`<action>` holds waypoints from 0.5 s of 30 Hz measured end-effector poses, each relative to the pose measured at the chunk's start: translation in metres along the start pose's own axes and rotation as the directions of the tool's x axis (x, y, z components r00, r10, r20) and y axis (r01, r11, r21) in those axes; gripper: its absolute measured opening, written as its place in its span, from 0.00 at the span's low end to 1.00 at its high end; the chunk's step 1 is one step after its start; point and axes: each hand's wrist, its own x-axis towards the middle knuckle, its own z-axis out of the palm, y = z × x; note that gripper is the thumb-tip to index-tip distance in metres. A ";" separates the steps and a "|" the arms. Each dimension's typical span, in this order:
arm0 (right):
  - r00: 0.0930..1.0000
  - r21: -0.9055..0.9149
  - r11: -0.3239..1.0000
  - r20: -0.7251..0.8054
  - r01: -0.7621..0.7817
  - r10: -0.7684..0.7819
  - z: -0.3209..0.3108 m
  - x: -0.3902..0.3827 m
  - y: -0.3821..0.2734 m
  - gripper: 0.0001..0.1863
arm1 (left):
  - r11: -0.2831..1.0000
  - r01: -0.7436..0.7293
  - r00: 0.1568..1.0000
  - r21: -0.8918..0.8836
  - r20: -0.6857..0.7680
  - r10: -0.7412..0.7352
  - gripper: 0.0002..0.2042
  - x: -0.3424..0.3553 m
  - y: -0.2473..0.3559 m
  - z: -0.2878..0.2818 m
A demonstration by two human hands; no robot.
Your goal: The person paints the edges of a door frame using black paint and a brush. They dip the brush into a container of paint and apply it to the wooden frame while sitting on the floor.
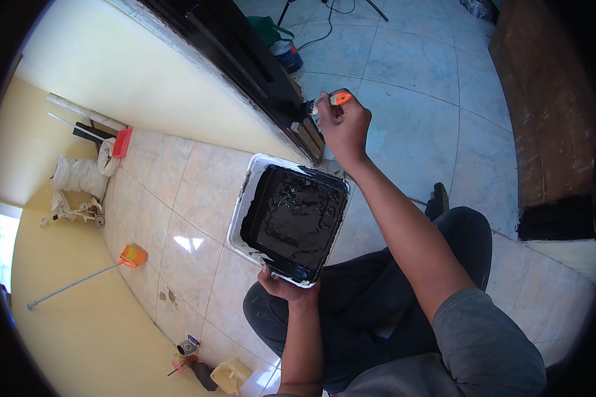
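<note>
Pale tiled floor (pixel 407 63) adjoins a black door frame (pixel 235 53). White tub (pixel 245 192) of black paint (pixel 291 221), above the floor, is clamped at its near edge by the left hand (pixel 290 287); one-sided support could cause tipping and spillage. Right hand (pixel 344 129) is closed around an orange-tipped brush (pixel 341 98) at the frame; overloading could cause drips. Bristles (pixel 308 108) are indistinct; left fingers lie mostly hidden under the tub.

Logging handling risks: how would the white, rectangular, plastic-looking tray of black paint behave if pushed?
The tray would probably spill if jolted, since wet-looking glossy black paint coats its inside. Its paint-smeared rim may feel slippery. It could tip away from the left hand, seen only at its near edge.
</note>
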 end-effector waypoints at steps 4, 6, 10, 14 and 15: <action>1.000 -0.043 0.999 -0.014 0.012 -0.013 -0.007 0.000 0.003 0.14 | 1.000 -0.005 0.999 0.003 0.041 0.005 0.33 0.000 0.003 -0.003; 1.000 0.018 1.000 -0.025 -0.007 0.007 -0.002 0.002 0.005 0.14 | 1.000 0.002 0.998 0.021 0.066 -0.003 0.33 0.001 0.003 -0.005; 1.000 -0.039 0.999 0.027 0.001 0.001 -0.010 0.002 0.010 0.14 | 0.998 -0.060 0.998 0.014 0.031 0.059 0.34 0.003 -0.001 -0.003; 0.998 0.026 1.000 -0.063 -0.010 0.011 -0.014 0.001 0.019 0.14 | 0.996 -0.087 0.994 -0.022 0.064 0.088 0.34 0.006 -0.002 -0.005; 0.998 0.025 1.000 -0.067 -0.014 0.016 -0.013 -0.001 0.021 0.14 | 0.996 -0.089 0.993 -0.019 0.081 0.090 0.34 0.007 -0.001 -0.005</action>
